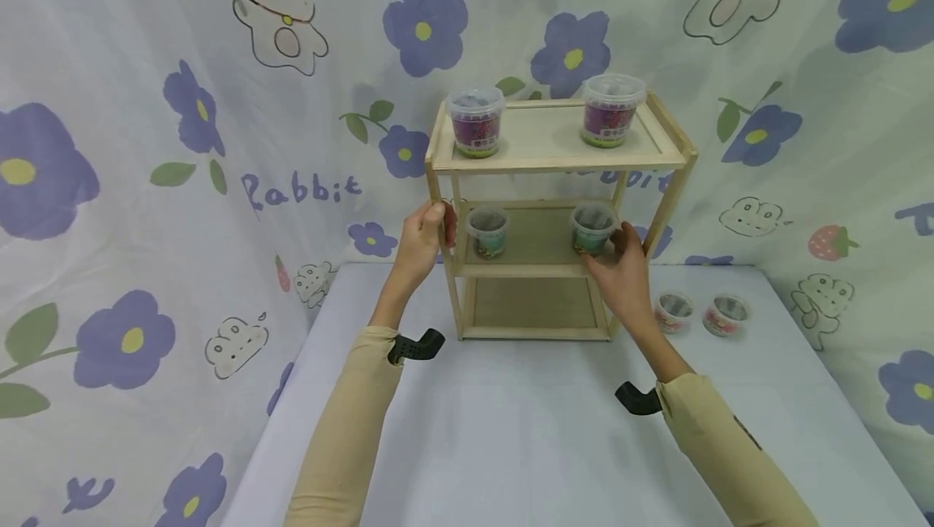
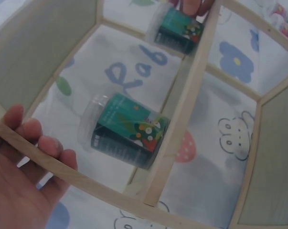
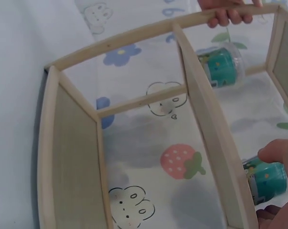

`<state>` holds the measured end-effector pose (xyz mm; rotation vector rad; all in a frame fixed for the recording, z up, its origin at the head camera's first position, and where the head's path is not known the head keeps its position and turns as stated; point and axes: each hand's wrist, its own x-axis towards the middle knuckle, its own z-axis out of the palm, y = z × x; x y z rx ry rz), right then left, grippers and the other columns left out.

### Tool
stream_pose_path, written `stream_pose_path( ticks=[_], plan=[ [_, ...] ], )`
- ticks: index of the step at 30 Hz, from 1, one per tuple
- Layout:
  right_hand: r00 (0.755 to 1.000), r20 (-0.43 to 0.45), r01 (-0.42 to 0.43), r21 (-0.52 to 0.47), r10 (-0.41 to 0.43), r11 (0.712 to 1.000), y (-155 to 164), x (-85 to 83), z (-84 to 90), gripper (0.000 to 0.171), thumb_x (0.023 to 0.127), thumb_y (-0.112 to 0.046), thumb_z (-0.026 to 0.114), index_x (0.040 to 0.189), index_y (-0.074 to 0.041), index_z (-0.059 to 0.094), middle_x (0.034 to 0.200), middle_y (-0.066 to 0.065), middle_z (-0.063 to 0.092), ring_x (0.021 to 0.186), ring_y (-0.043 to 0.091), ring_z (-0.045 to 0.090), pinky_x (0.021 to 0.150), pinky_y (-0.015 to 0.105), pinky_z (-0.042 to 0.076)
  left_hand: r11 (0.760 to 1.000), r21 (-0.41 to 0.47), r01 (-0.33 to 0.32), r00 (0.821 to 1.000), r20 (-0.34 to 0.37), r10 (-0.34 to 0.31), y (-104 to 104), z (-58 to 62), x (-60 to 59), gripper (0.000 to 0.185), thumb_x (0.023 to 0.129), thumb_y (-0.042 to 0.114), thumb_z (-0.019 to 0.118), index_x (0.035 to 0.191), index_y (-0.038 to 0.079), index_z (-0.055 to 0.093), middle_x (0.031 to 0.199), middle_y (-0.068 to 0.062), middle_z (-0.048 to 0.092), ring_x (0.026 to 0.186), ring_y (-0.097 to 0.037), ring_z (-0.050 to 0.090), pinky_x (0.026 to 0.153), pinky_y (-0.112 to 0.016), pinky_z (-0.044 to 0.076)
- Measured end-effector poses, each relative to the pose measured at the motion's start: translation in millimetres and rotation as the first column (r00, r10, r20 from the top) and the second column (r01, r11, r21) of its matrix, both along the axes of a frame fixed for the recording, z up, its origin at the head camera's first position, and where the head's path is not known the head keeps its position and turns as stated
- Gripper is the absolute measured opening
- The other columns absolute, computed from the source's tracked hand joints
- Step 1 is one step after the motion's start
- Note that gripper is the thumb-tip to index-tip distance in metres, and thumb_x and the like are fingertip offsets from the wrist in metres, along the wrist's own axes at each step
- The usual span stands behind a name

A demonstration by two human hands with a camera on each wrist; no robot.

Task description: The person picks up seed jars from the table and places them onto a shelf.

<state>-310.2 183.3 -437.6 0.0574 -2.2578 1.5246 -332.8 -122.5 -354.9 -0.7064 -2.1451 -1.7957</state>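
A three-tier wooden shelf stands on the table against the cloth backdrop. My left hand grips its left front post at middle height, and the fingers curl round the wood. On the middle tier stand two green-label cups. My right hand holds the right cup between thumb and fingers; the thumb lies over this cup. The left green cup stands free and shows large in the left wrist view. Two purple-label cups stand on the top tier.
Two small red-label cups sit on the table right of the shelf. The bottom tier holds nothing. A flower and rabbit print cloth hangs behind and covers the table.
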Motion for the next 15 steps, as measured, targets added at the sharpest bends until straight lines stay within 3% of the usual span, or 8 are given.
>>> stream_pose_path(
  ticks=[6, 11, 15],
  plan=[
    [0.999, -0.032, -0.025, -0.015, 0.025, 1.000, 0, 15.0, -7.4, 0.082, 0.089, -0.013, 0.070, 0.152, 0.007, 0.021, 0.146, 0.028, 0.042, 0.139, 0.038, 0.039, 0.117, 0.044, 0.030, 1.000, -0.002, 0.003, 1.000, -0.016, -0.003, 2, 5.1, 5.2, 0.043, 0.104, 0.018, 0.034, 0.087, -0.018, 0.052, 0.071, -0.036, 0.049, 0.060, -0.041, 0.049, 0.059, -0.047, 0.046],
    [0.998, -0.055, -0.039, -0.001, 0.039, 0.999, 1, 26.1, -13.0, 0.082, 0.090, -0.014, 0.070, 0.152, 0.005, 0.020, 0.147, 0.026, 0.040, 0.140, 0.038, 0.037, 0.117, 0.045, 0.029, 1.000, -0.005, 0.003, 1.000, -0.016, -0.003, 2, 7.3, 9.0, 0.043, 0.103, 0.016, 0.034, 0.089, -0.022, 0.050, 0.073, -0.041, 0.047, 0.062, -0.049, 0.047, 0.059, -0.050, 0.045],
    [0.995, -0.075, -0.064, -0.027, 0.062, 0.998, 3, 33.6, -14.7, 0.081, 0.091, -0.011, 0.069, 0.153, 0.005, 0.020, 0.148, 0.025, 0.039, 0.140, 0.037, 0.037, 0.117, 0.045, 0.028, 1.000, -0.002, -0.006, 1.000, -0.019, 0.005, 2, 6.1, 8.3, 0.043, 0.103, 0.016, 0.034, 0.088, -0.020, 0.051, 0.073, -0.040, 0.047, 0.060, -0.043, 0.048, 0.060, -0.047, 0.047]
  ],
)
